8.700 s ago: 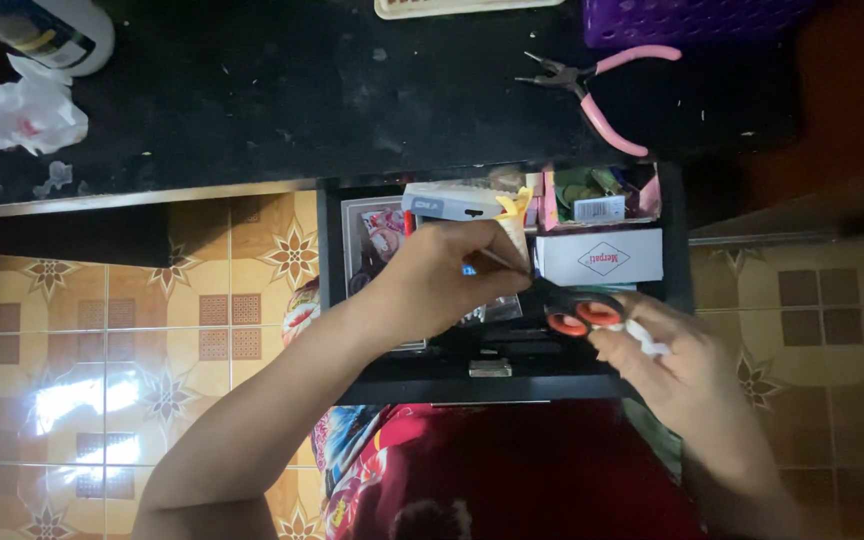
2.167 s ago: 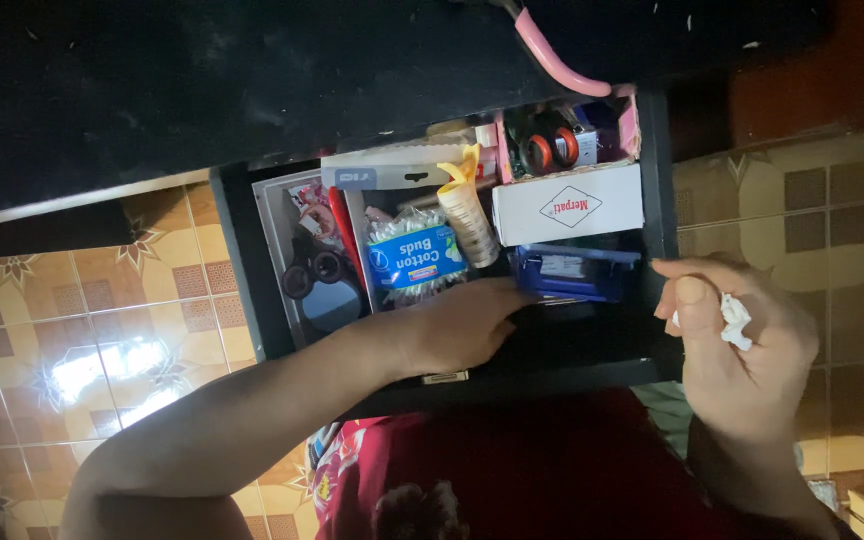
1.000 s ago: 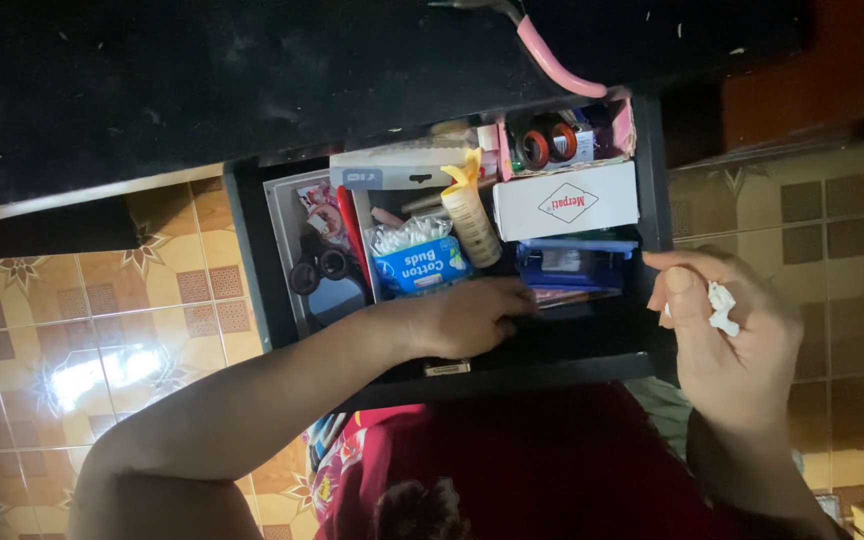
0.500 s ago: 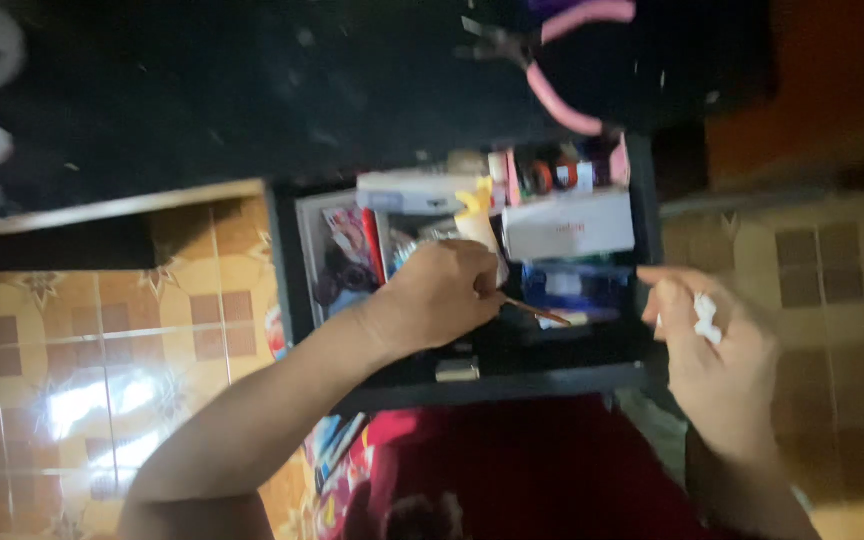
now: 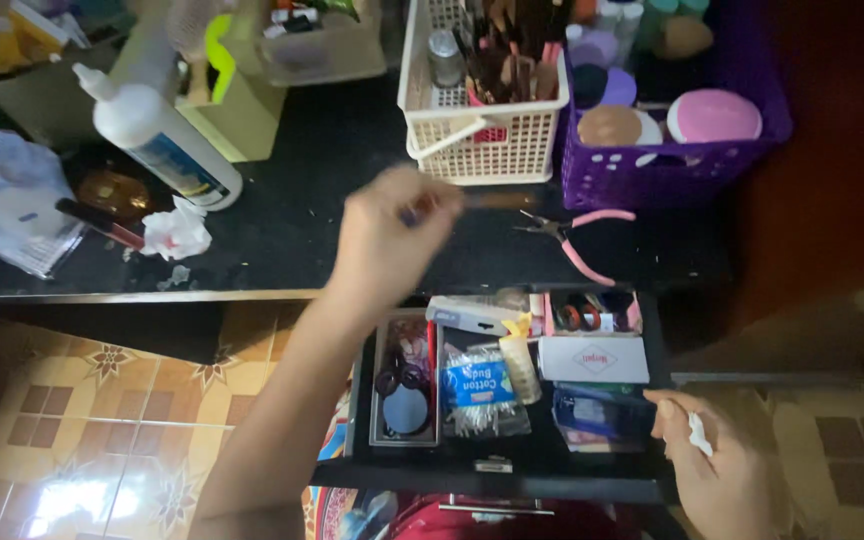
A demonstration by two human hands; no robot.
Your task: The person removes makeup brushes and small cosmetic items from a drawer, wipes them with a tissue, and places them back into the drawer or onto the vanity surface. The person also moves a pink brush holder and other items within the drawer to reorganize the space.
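Raising a thin brown stick (image 5: 497,200) pinched in the left hand (image 5: 384,240) over the black surface (image 5: 292,215) toward a white basket (image 5: 482,120), the right hand (image 5: 717,470) clutches white tissue (image 5: 697,435) beside the open drawer (image 5: 502,470), above patterned floor tiles (image 5: 102,420).

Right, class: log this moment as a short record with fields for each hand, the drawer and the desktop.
Left hand: raised over the black desk, grip closed on a thin stick-like item, blurred.
Right hand: at the drawer's right front corner, pinching a small white wad.
Drawer: open, holding a white box and a blue packet.
Desktop: pink-handled pliers, cream basket, purple basket.
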